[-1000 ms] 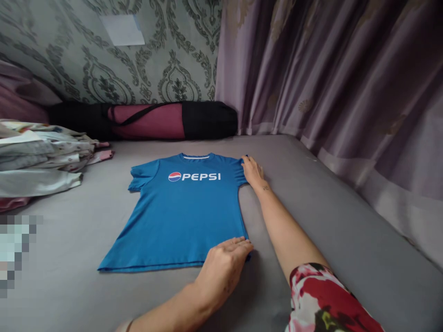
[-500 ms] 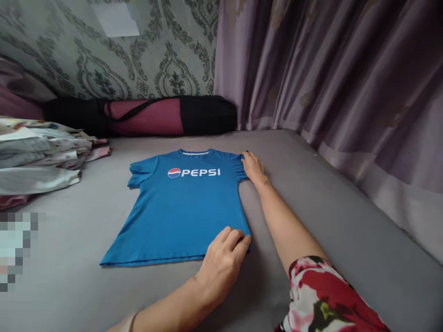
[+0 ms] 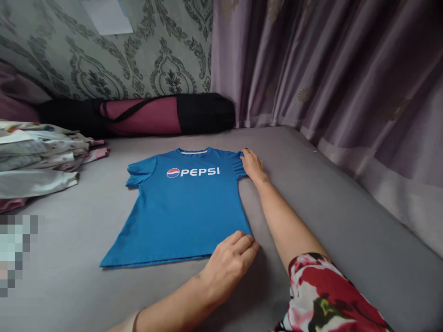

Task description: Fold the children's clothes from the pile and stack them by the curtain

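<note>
Since the earlier frames, the left hand (image 3: pixel 229 262) has changed from lying flat on the hem to a bent shape, with its fingers now curled at the lower right corner of the blue T-shirt (image 3: pixel 183 212). The right hand (image 3: pixel 252 165) has stayed at the far end, on the edge of the right sleeve.

The T-shirt lies face up on the grey bed (image 3: pixel 311 193), with its collar toward the wall (image 3: pixel 155 55) and its hem toward the person. Both hands touch its right side. The left fingers are half closed over the hem corner, and the right fingers are bent onto the sleeve cloth. I cannot tell whether either hand really pinches the fabric or only presses on it.

As far as I can judge, the spreading is done: the shirt is flat and smooth, and both sleeves are out. No part is turned over yet, so no fold is made.

A pile of clothes (image 3: pixel 38 157) sits well apart at the left. A rolled bag (image 3: pixel 155 115) lies along the wall, and a curtain (image 3: pixel 328 83) hangs at the right.
</note>
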Demonstrator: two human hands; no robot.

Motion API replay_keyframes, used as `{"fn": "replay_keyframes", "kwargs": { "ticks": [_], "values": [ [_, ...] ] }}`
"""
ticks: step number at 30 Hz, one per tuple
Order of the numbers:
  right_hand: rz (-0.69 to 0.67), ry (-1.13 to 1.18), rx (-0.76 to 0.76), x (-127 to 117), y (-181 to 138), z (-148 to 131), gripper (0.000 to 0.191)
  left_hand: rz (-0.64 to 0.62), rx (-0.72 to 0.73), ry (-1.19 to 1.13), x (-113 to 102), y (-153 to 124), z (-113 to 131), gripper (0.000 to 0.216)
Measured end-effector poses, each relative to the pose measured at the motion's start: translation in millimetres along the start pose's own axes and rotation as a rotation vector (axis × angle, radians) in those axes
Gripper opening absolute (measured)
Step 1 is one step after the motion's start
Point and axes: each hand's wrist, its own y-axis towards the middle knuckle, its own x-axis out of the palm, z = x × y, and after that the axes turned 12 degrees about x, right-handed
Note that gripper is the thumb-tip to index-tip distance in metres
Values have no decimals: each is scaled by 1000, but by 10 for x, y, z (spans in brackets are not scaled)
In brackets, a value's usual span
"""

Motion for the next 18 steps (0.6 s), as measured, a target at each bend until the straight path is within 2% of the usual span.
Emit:
{"fn": "replay_keyframes", "kwargs": {
  "ticks": [4,7,10,12,14,18],
  "values": [
    [4,-19,16,14,-3,25,35,-16,-29,-32,2,5,15,28],
    [1,-32,30,-11,1,50,36,15,-132,27,19,12,36,31],
    [88,-74,44,-80,-40,-7,41,61,-243,148,95,-2,40,36],
    [133,-84,-9,-107,-115,-121,44,66,-250,198,178,-28,26,38],
    [72,-64,-138,-84,-225,-285,46,53,-206,233,261,-58,5,40],
    [-202,-43,-364,83,-437,-575,63,-4,-91,253,323,-99,-12,45]
  ]
}}
